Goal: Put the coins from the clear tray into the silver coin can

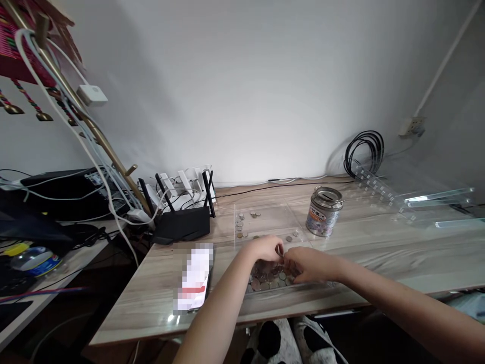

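Many loose coins (270, 286) lie in the near part of a clear plastic tray (278, 216) on the table. My left hand (265, 248) is over these coins, its fingers curled and closed. Against its fingertips rests my right hand (308, 264), also closed, with thumb and fingers low among the coins. What is between the fingertips is small and mostly hidden; I cannot make it out. Farther back in the tray are a few coins (240, 226) along the left side and a coin (289, 238) near the right.
Right of the tray stands a metal tin (323, 215) with a slotted lid and wire handle. A lit phone (195, 278) lies left of my forearm. Behind it is a black router (182, 225) with antennas. Clear acrylic pieces (435, 199) and coiled black cable (364, 151) sit at the right.
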A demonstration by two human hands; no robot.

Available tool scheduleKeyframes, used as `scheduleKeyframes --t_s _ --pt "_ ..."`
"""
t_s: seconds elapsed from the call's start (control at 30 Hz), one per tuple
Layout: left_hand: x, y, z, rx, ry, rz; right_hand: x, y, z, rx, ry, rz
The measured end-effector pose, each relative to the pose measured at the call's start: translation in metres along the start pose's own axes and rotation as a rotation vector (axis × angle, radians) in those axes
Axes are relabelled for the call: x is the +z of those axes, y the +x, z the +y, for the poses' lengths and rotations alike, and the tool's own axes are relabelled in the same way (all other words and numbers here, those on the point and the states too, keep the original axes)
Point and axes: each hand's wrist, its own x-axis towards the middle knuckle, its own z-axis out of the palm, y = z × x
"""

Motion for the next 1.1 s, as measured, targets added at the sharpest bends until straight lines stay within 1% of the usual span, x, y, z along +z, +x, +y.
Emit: scheduleKeyframes --t_s 0.13,0.23,0.3,0.43,0.57,0.63,0.7,0.8,0.93,1.1 --pt "-0.001 -0.002 0.001 -0.032 -0.016 0.022 0.003 0.003 0.001 0.024 -0.041 -0.024" --pt "-0.001 -0.004 0.002 -0.025 -0.014 0.030 0.000 0.000 -0.003 0.074 -0.073 0.021" --pt "-0.001 -0.004 0.002 -0.027 -0.012 0.033 -0.003 -0.002 -0.006 0.100 -0.090 0.025" --pt "0.000 -0.003 0.002 -0.052 -0.005 0.057 -0.003 -0.001 -0.007 0.105 -0.091 -0.074" --pt "0.001 -0.002 0.001 -0.065 -0.007 0.077 -0.003 0.001 -0.004 0.104 -0.086 -0.083" --pt "0.001 -0.002 0.001 -0.071 -0.012 0.076 -0.008 0.000 -0.005 0.142 -0.094 -0.114" --pt "0.000 -0.002 0.002 -0.082 -0.016 0.076 -0.016 -0.002 -0.007 0.161 -0.094 -0.181" --pt "-0.001 -0.004 0.005 -0.102 -0.016 0.086 -0.025 -0.007 -0.008 0.126 -0.115 -0.274" --pt "-0.002 -0.006 0.007 -0.110 -0.021 0.093 -0.024 -0.009 0.001 0.111 -0.276 -0.252" --pt "-0.001 -0.005 0.007 -0.117 -0.023 0.087 -0.020 -0.011 0.008 0.076 -0.312 -0.260"
